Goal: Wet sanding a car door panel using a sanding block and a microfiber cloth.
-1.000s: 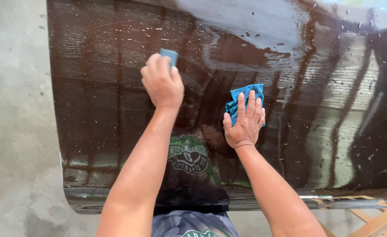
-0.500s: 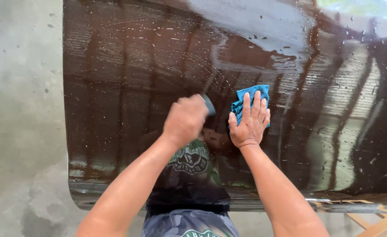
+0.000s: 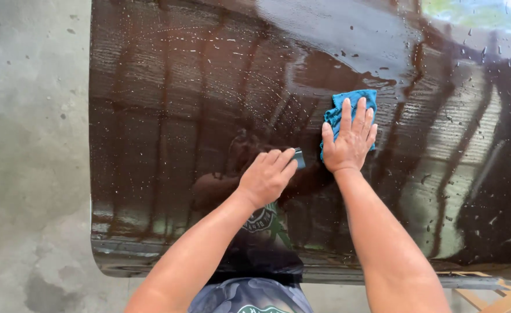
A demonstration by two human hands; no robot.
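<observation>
A grey concrete floor (image 3: 29, 145) lies to the left of a wet, glossy dark panel (image 3: 168, 104), flecked with water drops and mirroring the person. A wooden frame (image 3: 499, 298) juts out at the panel's 5 o'clock corner. Near the panel's centre, the left hand (image 3: 265, 177) curls its fingers (image 3: 284, 159) closed around a small dark block (image 3: 299, 157), only its end showing, pressed against the wet surface. Just beside it, at 2 o'clock, the right hand (image 3: 348, 142) lies flat with fingers (image 3: 346, 116) spread wide over a blue cloth (image 3: 348, 101), which pokes out past the fingertips toward 12 o'clock.
</observation>
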